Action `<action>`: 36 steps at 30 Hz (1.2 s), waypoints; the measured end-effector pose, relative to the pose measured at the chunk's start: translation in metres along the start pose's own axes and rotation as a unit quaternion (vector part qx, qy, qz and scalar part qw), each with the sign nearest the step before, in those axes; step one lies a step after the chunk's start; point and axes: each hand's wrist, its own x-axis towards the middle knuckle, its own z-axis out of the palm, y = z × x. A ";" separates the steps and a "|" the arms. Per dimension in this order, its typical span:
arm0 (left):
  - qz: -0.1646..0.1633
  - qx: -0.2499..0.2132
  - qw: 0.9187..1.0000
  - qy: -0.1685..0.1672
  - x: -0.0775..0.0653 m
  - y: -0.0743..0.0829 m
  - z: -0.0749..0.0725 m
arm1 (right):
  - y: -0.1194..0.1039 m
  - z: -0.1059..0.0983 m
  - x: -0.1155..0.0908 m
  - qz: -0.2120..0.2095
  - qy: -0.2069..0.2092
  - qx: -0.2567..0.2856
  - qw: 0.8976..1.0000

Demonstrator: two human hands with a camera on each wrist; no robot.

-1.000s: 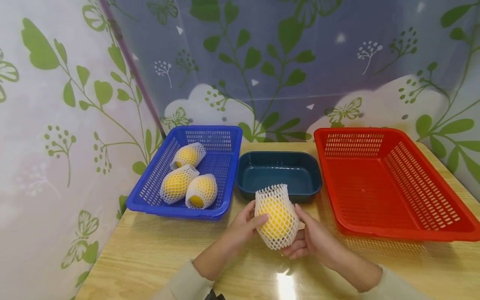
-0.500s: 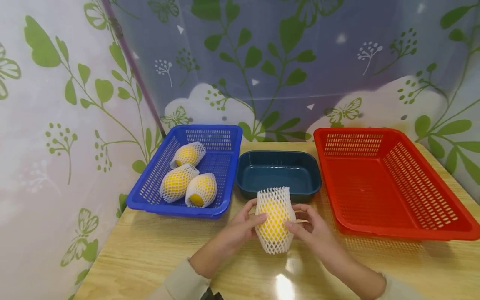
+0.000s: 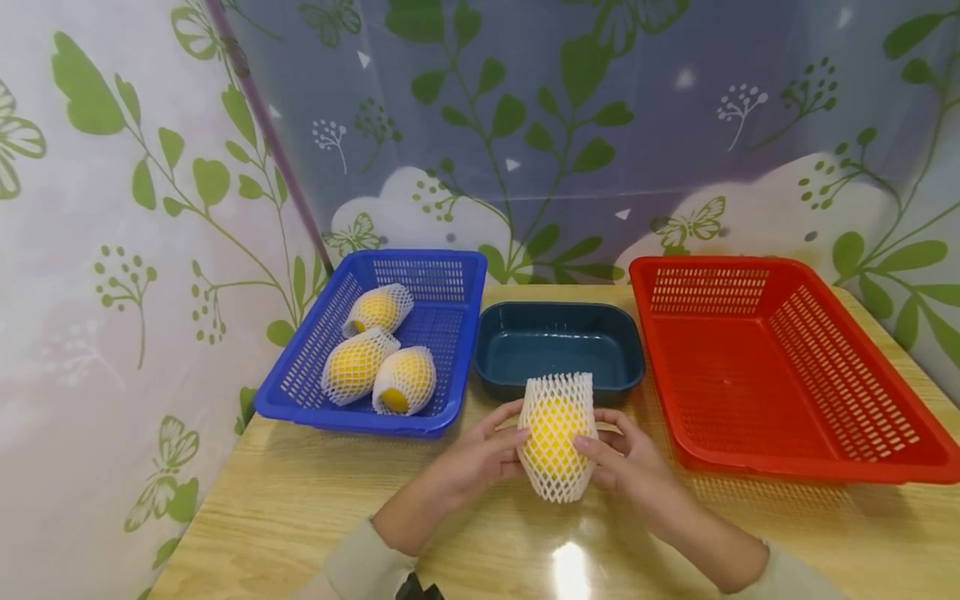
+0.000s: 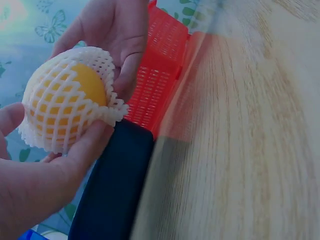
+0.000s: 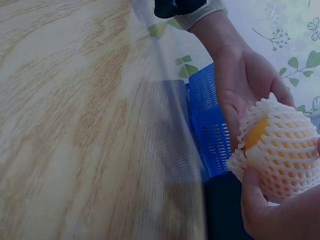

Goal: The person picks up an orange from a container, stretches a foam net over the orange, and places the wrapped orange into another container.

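A yellow fruit (image 3: 557,437) in a white foam net is held up between both hands, in front of the dark teal tray. My left hand (image 3: 483,454) grips its left side, thumb on the front of the net. From the right, my right hand (image 3: 637,467) holds it with the thumb pressed on the net and the fingers behind. The net's top end stands up past the fruit in the head view. In the left wrist view, bare yellow skin of the fruit (image 4: 90,82) shows through the net's open end, which faces the table.
At the left, a blue basket (image 3: 459,367) holds three more netted yellow fruits (image 3: 352,367). The teal tray (image 3: 558,354) stands in the middle, with a red basket (image 3: 742,383) to its right. A patterned curtain (image 3: 540,150) hangs behind the wooden table (image 3: 300,508).
The right hand has shifted its hold, bringing its thumb from the side onto the front of the net. The fruit has turned from tilted to upright and moved slightly right.
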 end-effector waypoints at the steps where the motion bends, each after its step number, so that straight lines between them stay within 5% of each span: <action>1: -0.002 0.001 1.000 -0.003 0.000 0.000 -0.001 | 0.000 -0.001 0.000 0.002 -0.004 0.008 1.000; 8: -0.016 0.021 0.999 0.028 0.002 -0.002 0.003 | 0.003 -0.004 0.001 0.008 -0.032 0.038 0.999; 21: -0.025 0.062 0.994 0.087 0.010 0.000 0.029 | 0.013 -0.014 0.006 -0.007 -0.147 0.103 0.984; 36: -0.028 0.044 0.996 0.074 0.009 -0.002 0.028 | 0.011 -0.021 0.008 -0.010 -0.156 0.088 0.984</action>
